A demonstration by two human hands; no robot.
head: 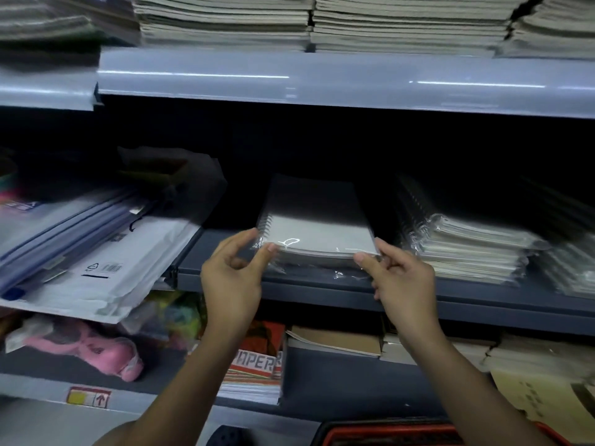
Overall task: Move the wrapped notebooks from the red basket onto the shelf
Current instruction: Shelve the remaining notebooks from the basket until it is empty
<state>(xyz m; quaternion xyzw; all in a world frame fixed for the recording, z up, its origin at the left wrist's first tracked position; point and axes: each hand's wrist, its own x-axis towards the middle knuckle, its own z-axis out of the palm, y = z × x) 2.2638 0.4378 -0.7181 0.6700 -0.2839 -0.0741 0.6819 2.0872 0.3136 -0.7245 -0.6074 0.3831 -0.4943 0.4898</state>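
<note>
A stack of plastic-wrapped spiral notebooks (317,231) lies on the grey middle shelf (225,278), its front edge near the shelf lip. My left hand (233,275) touches the stack's front left corner with thumb and fingertips, fingers loosely curved. At the front right corner, the thumb and fingers of my right hand (401,281) touch the wrap. Only the rim of the red basket (386,434) shows, at the bottom edge between my forearms.
Another pile of wrapped spiral notebooks (467,249) sits to the right on the same shelf. White mailers and blue folders (80,249) lean at the left. Stacks of paper fill the top shelf; books, a pink toy (106,352) and pads lie below.
</note>
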